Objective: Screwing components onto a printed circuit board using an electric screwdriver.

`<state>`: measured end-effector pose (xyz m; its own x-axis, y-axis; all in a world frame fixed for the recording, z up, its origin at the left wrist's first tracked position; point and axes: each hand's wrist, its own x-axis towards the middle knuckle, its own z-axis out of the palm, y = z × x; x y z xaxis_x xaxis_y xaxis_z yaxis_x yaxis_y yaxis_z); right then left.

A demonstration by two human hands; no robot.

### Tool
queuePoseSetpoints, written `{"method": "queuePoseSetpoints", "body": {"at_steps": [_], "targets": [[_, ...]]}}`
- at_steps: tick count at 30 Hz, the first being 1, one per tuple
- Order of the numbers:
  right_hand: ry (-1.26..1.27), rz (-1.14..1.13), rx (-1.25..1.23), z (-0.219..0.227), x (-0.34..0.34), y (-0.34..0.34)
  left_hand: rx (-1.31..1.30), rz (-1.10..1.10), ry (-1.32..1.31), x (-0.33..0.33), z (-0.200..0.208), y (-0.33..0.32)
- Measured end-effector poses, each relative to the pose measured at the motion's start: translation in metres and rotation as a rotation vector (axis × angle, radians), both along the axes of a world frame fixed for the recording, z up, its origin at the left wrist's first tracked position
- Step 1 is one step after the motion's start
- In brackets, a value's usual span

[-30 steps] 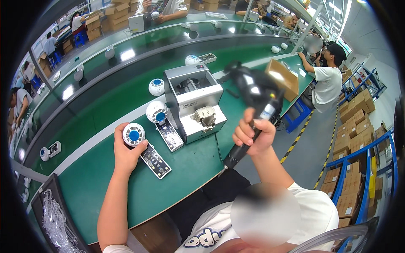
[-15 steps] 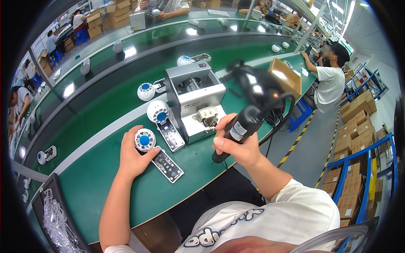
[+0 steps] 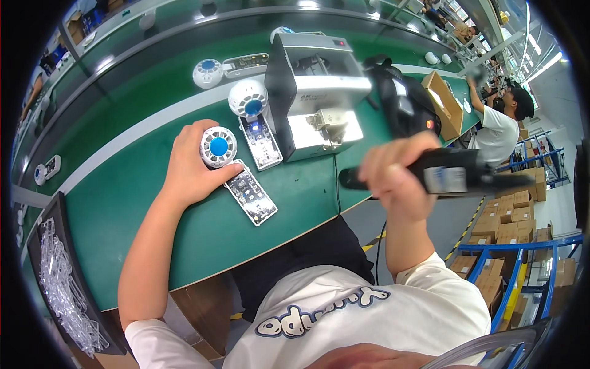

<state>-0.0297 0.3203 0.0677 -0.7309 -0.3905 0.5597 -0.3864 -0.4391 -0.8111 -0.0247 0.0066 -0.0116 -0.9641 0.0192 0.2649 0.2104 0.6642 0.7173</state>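
Note:
My left hand [image 3: 190, 163] curls round the white head of a handheld fan [image 3: 219, 146], its thumb at the neck. The fan lies on the green table with its blue hub up. Its opened handle shows a circuit board and points toward me. My right hand [image 3: 402, 175] grips a black electric screwdriver [image 3: 452, 172], held nearly level above the table's front edge and blurred by motion. Beyond my left hand lies a second fan [image 3: 249, 98], its board lit by a small light. A silver screw feeder [image 3: 319, 92] stands right of it.
A tray of clear plastic parts [image 3: 64, 283] sits at the left. Further fans [image 3: 208, 72] lie behind. A black bag-like object [image 3: 405, 101] and an open cardboard box [image 3: 444, 104] are right of the feeder. A person [image 3: 501, 126] sits at the far right. A cable [image 3: 337, 184] hangs over the edge.
My right hand has swung the screwdriver rightward, away from the feeder, tilting it from steep to nearly level. My left hand still holds the same fan. The whole view has shifted.

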Motion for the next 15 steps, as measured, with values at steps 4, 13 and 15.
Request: {"method": "queuePoseSetpoints", "body": {"at_steps": [4, 13, 15], "targets": [[0.122, -0.390, -0.081, 0.035, 0.001, -0.025, -0.088, -0.017, 0.024, 0.006, 0.003, 0.000], [0.058, -0.524, 0.049, 0.034, -0.013, -0.032, -0.096, -0.041, 0.025, 0.008, 0.002, 0.001], [0.025, -0.490, 0.109, 0.034, -0.012, -0.032, -0.111, -0.028, 0.028, 0.009, -0.002, -0.003]]}}
